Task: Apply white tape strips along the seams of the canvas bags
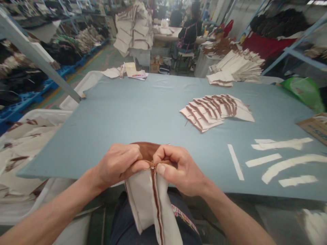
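A cream fabric piece with brown trim [143,200], sewn like a bag or pouch, hangs over the table's near edge toward my lap. Its brown inside shows at the open top, and a brown-edged seam runs down the front. My left hand [120,161] pinches the brown rim just left of that seam. On the other side of the seam, my right hand [176,166] grips the same rim between thumb and bent fingers. Both thumbs nearly meet where the seam reaches the rim. What lies under the fingertips is hidden.
On the blue-grey table [127,112] lies a fanned row of cream pieces with brown edges [214,110]. Cream strips [263,160] are scattered at right. White bins of fabric [30,153] stand at left. Farther off, a person [189,34] sits near stacked pieces [135,27].
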{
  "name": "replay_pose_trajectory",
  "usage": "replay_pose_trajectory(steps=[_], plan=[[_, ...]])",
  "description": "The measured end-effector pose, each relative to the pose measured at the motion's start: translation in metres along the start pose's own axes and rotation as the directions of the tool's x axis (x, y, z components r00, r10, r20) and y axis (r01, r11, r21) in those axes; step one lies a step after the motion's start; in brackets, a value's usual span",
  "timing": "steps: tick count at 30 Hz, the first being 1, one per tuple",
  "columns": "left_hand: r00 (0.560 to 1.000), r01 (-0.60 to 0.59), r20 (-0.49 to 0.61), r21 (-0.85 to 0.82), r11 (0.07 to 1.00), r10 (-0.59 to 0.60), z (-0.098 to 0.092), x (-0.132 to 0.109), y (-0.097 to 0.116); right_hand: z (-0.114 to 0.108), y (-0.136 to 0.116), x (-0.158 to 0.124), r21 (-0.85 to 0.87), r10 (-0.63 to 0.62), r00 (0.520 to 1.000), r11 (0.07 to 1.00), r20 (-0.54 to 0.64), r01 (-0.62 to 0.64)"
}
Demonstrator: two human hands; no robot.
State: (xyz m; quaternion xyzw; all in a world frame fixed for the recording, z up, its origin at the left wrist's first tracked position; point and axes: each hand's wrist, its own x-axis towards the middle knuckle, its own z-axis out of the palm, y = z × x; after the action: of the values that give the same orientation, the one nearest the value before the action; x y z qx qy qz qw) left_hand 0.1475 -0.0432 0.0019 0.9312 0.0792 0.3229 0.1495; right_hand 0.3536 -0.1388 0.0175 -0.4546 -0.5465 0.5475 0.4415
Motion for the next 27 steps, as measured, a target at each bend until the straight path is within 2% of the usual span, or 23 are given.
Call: replay_pose_trajectory(steps=[2,5,9,12,16,19,23,25,27], plan=[[0.999,0.038,-0.022,-0.059,0.998,-0.039,0.008,-0.002,-0.005,0.002,0.005,0.0,-0.015,-0.031,0.999,0.999,-0.041,0.03],[0.998,0.063,-0.008,-0.103,0.993,-0.064,0.01,0.001,-0.009,0.002,0.007,0.0,-0.145,-0.149,0.985,0.98,-0.088,0.135],[0.997,0.074,0.045,-0.191,0.979,-0.066,-0.001,0.01,-0.007,-0.003,0.002,0.0,-0.323,-0.298,0.951,0.91,-0.08,0.258],[0.992,0.071,0.12,-0.247,0.966,-0.042,-0.01,0.021,-0.001,-0.008,-0.002,0.0,-0.401,-0.35,0.935,0.866,-0.054,0.3],[0.982,0.052,0.19,-0.184,0.982,-0.016,-0.017,0.04,0.009,-0.014,-0.002,0.001,-0.469,-0.393,0.919,0.819,-0.037,0.332],[0.98,0.081,0.19,-0.074,0.994,-0.066,-0.014,0.052,0.017,-0.017,0.0,0.0,-0.525,-0.439,0.897,0.775,-0.047,0.352],[0.974,0.177,0.151,-0.033,0.984,-0.17,-0.001,0.057,0.024,-0.02,0.003,-0.006,-0.581,-0.46,0.883,0.745,-0.092,0.328],[0.959,0.259,0.148,-0.13,0.957,-0.24,0.006,0.059,0.025,-0.022,0.002,-0.01,-0.592,-0.467,0.878,0.739,-0.104,0.323],[0.929,0.358,0.208,-0.311,0.88,-0.305,0.012,0.061,0.023,-0.026,0.001,-0.014,-0.554,-0.453,0.885,0.767,-0.108,0.324]])
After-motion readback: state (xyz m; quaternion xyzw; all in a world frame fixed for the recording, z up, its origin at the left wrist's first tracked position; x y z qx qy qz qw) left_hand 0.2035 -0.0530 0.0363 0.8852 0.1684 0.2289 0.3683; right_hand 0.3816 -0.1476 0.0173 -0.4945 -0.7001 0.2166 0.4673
